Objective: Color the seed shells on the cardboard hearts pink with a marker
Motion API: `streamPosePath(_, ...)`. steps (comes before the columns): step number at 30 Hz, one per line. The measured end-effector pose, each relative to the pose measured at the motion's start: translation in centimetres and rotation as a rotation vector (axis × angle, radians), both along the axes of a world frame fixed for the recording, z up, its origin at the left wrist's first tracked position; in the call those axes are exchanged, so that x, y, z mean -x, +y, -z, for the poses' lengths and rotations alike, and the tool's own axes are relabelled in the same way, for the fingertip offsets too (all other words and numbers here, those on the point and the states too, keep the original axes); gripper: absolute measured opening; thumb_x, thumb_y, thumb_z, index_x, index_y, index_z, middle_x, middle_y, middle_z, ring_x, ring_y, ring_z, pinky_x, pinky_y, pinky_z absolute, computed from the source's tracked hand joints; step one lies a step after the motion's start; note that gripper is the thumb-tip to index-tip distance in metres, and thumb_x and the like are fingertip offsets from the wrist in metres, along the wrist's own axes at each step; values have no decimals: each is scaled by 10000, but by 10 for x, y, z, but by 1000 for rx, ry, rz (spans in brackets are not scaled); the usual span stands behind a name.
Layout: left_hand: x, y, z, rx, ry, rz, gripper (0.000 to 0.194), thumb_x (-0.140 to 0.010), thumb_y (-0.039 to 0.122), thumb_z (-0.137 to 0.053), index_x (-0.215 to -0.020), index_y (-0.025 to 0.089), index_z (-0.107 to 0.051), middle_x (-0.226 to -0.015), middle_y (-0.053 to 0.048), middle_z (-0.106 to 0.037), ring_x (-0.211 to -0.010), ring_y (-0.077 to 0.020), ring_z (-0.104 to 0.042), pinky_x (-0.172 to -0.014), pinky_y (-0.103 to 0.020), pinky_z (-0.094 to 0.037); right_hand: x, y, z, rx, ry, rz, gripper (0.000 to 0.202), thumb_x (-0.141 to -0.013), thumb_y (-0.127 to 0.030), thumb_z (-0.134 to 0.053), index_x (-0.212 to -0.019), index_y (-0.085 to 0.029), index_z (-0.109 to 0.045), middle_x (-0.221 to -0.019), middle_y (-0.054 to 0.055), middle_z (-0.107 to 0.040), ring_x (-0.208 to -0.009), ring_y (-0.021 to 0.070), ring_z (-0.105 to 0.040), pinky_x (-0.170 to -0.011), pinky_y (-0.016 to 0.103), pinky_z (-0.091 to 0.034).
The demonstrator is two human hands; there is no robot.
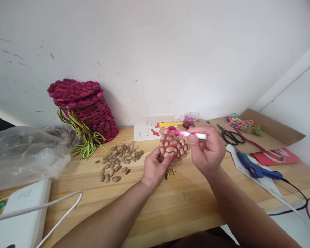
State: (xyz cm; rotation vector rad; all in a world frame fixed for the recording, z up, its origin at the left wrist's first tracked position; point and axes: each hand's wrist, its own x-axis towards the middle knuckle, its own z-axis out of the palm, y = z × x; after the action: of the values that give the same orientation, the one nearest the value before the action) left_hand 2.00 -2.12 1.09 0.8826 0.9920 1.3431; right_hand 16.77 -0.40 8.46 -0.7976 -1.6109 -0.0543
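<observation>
My left hand (pixel 157 166) is closed on the lower edge of a red disc (pixel 174 146) covered with tan seeds, its thumb on the front face. Green strings (pixel 169 174) hang below the disc. Between the thumb and fingers of my right hand (pixel 208 150) is a white-handled paintbrush (pixel 187 134), stained pink toward its tip. The brush tip is at the disc's upper edge, where a few seeds are magenta. Behind the disc stands a small cup of dark magenta paint (pixel 189 121). Loose tan seeds (pixel 121 155) lie to the left of my left hand.
A stack of magenta seed-covered discs (pixel 85 110) with green strings leans by the wall. Plastic bag (pixel 33 151) and white power bank (pixel 23 213) lie left. Paint-spotted paper (pixel 147 132) and yellow stick (pixel 171 124) are behind; scissors (pixel 231 136), cardboard (pixel 279 132) and blue glue gun (pixel 257 168) are right.
</observation>
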Motion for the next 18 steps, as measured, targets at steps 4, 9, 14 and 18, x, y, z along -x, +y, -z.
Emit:
streamPosePath(4,0,2,2,-10,34,-39,376,-645,455,-933,-825,189,-736,-659,4,-723,-508,-141,-647,-482,-237,-558,-4,1,2,-69,-68,-3,222,-943,-197,-650,-1115,-325,-707,-969,36,-755,-926,244,-685,-882,461,-553)
streamPosePath(9,1,3,4,-63,73,-58,311,-684,431,-905,-808,197,-742,-643,13,-700,-499,-132,-626,-472,-227,-544,-2,-1,2,-70,-100,-36,270,-920,-152,-665,-1123,-326,-702,-955,27,-753,-917,232,-682,-830,429,-557)
streamPosePath(14,1,3,4,-115,95,-58,286,-710,429,-887,-805,197,-748,-631,15,-682,-483,-123,-590,-475,-228,-533,-1,0,3,-81,-98,-45,270,-905,-136,-678,-1106,-312,-710,-934,25,-755,-918,230,-686,-837,415,-561)
streamPosePath(18,1,3,6,-137,119,-64,309,-716,456,-878,-779,191,-733,-628,11,-675,-476,-119,-568,-473,-232,-522,-1,2,1,-108,-119,-24,236,-915,-128,-666,-1089,-282,-704,-951,29,-761,-926,223,-694,-839,404,-570)
